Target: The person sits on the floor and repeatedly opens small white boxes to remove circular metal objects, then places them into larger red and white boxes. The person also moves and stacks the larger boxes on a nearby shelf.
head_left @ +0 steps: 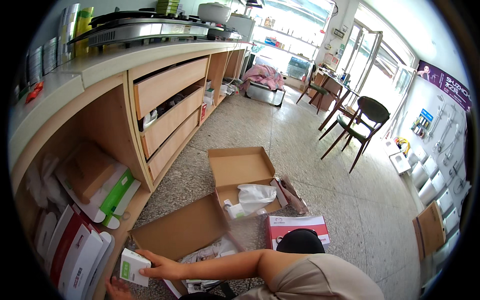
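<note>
A small white box with a green panel (134,267) is held in my right hand (162,266), its thumb across the front face. My right arm reaches over from the right. Just below the box, at the lower edge, my left hand (117,289) shows with its fingers apart and nothing in them; the rest of it is cut off. Beside my right hand lies an opened brown cardboard box (182,225), its lid up, with papers and plastic-wrapped things inside. Beyond it, another open carton (241,165) holds a white plastic bag (256,197) and a small white box.
At left, a wooden counter (107,65) has partly open drawers (172,92) and a lower shelf with cartons (75,250). A red and white box (295,225) sits on the speckled floor (240,130). Further off are a chair (367,117) and a table (340,87).
</note>
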`<action>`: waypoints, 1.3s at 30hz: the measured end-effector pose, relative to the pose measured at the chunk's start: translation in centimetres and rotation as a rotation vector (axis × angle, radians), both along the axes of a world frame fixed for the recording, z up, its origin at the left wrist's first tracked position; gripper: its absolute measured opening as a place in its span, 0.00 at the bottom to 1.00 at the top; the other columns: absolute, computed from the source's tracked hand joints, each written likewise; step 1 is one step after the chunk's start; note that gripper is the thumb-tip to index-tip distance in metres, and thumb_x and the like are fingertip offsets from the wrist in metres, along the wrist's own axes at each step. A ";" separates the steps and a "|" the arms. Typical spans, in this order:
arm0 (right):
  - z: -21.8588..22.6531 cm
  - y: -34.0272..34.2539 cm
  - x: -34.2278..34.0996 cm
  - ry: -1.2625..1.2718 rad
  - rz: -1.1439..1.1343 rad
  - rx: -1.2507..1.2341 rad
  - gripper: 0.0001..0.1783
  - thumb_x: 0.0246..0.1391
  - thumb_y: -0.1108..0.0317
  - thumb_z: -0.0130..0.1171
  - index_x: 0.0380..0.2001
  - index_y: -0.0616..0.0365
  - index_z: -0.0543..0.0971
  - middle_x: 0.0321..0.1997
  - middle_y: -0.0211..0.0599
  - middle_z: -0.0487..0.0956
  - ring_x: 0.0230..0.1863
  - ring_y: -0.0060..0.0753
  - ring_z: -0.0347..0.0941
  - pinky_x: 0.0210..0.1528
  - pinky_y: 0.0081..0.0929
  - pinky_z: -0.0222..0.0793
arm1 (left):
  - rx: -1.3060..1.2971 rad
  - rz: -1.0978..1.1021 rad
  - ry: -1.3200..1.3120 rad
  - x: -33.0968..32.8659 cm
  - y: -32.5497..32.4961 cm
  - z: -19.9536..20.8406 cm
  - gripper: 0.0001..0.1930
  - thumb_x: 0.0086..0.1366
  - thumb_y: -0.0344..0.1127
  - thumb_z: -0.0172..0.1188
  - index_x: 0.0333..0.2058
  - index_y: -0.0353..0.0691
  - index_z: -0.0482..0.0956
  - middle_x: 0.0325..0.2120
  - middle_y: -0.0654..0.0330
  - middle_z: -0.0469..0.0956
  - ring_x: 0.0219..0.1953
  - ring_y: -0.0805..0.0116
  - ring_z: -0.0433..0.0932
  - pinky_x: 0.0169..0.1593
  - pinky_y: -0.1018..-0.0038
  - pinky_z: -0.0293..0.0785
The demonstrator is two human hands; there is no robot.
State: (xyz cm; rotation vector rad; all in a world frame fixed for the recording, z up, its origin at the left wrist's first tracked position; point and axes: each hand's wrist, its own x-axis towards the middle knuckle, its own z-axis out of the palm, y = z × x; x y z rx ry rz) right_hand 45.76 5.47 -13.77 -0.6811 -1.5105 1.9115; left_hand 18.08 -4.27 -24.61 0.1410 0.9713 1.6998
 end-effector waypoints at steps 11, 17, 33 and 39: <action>-1.0 -1.8 -1.9 -0.102 0.074 -0.157 0.40 0.52 0.52 0.55 0.61 0.54 0.51 0.38 0.35 0.71 0.26 0.22 0.64 0.24 0.20 0.63 | -0.032 0.194 0.084 -11.0 -2.1 -8.1 0.20 0.63 0.45 0.45 0.46 0.35 0.67 0.47 0.45 0.67 0.49 0.50 0.68 0.59 0.55 0.54; -2.0 -1.6 -5.3 -0.207 0.063 -0.225 0.40 0.49 0.51 0.59 0.60 0.51 0.55 0.36 0.33 0.71 0.25 0.22 0.66 0.24 0.21 0.64 | 0.128 0.281 0.285 -10.9 -1.7 -4.1 0.19 0.67 0.32 0.39 0.55 0.36 0.55 0.56 0.53 0.61 0.57 0.59 0.62 0.56 0.61 0.62; -0.8 -0.9 -9.0 -0.323 0.120 -0.339 0.24 0.56 0.58 0.51 0.52 0.57 0.62 0.33 0.36 0.73 0.27 0.24 0.69 0.30 0.22 0.66 | 0.063 0.344 0.243 -12.8 0.5 10.8 0.22 0.63 0.51 0.50 0.47 0.41 0.67 0.40 0.62 0.72 0.39 0.70 0.71 0.40 0.75 0.67; -0.6 2.1 -15.9 -0.297 0.041 -0.417 0.20 0.54 0.54 0.53 0.42 0.55 0.65 0.25 0.32 0.69 0.22 0.24 0.68 0.25 0.22 0.66 | -0.039 0.157 0.455 -18.8 3.1 17.4 0.23 0.64 0.54 0.47 0.45 0.40 0.69 0.40 0.62 0.73 0.38 0.73 0.71 0.38 0.77 0.68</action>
